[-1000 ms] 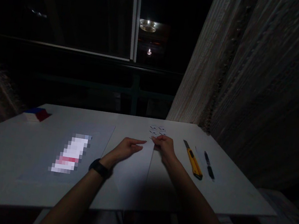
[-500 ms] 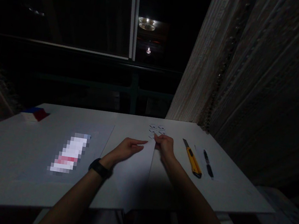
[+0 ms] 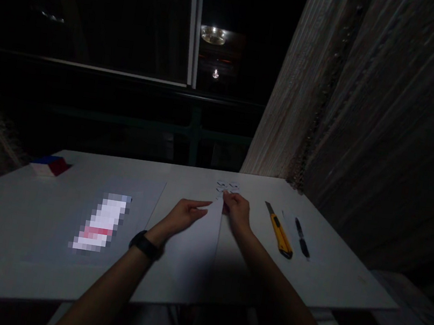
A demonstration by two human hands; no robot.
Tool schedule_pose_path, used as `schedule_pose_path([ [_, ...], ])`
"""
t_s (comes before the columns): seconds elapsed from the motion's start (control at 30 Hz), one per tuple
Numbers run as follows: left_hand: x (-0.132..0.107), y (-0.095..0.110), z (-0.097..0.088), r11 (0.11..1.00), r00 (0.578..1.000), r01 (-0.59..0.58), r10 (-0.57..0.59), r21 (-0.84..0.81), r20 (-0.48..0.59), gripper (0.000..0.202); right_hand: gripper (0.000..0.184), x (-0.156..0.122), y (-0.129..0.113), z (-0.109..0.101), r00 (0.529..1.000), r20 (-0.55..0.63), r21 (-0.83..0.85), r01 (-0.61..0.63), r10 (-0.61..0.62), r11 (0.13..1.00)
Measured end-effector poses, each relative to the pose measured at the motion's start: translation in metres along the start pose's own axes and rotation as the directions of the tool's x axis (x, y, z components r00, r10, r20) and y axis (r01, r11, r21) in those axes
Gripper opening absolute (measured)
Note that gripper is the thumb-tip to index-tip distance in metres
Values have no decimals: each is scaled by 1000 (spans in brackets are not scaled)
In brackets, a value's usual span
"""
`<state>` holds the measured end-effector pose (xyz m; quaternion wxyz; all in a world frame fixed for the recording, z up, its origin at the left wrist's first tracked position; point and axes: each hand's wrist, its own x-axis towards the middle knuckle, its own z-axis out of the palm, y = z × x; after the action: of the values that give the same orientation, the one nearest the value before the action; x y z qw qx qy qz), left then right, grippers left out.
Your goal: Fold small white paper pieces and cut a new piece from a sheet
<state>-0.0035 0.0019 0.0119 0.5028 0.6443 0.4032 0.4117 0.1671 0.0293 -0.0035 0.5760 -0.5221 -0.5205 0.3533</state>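
My right hand (image 3: 236, 210) pinches the top corner of a white paper sheet (image 3: 198, 249) between thumb and fingers. The sheet runs down toward the front of the table. My left hand (image 3: 184, 215), with a dark band on the wrist, is beside the sheet's upper left edge. Its index finger and thumb are stretched out with a gap between them; whether the fingertips touch the paper is hard to see. Just beyond the fingertips lie several small paper pieces with dark marks (image 3: 222, 184), partly covered by my right hand.
A yellow box cutter (image 3: 280, 234), its blade out, and a black pen (image 3: 302, 238) lie at the right. At the left, a blurred bright phone-like object (image 3: 102, 221) rests on a pale sheet (image 3: 144, 203). A blue, red and white block (image 3: 50, 165) sits far left.
My right hand has shifted slightly left and away from me with the sheet's corner, covering more of the marked pieces. My left hand has edged a little left.
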Motion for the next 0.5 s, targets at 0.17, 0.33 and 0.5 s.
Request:
schedule_pose_path([
  [0.17,-1,5,0,999,1000,3,-2,51,-21,47,39,-3,2,3,999,-24,-92,27,-29,995],
  [0.33,-2,6,1,1000,1000,9,-9,23,-3,49,40,-7,-5,2,994,-77,-171,63,-77,983],
  [0.5,-1,3,-2,999,1000,15,-16,38,24,50,39,-5,-6,4,989,-59,-136,127,-136,983],
])
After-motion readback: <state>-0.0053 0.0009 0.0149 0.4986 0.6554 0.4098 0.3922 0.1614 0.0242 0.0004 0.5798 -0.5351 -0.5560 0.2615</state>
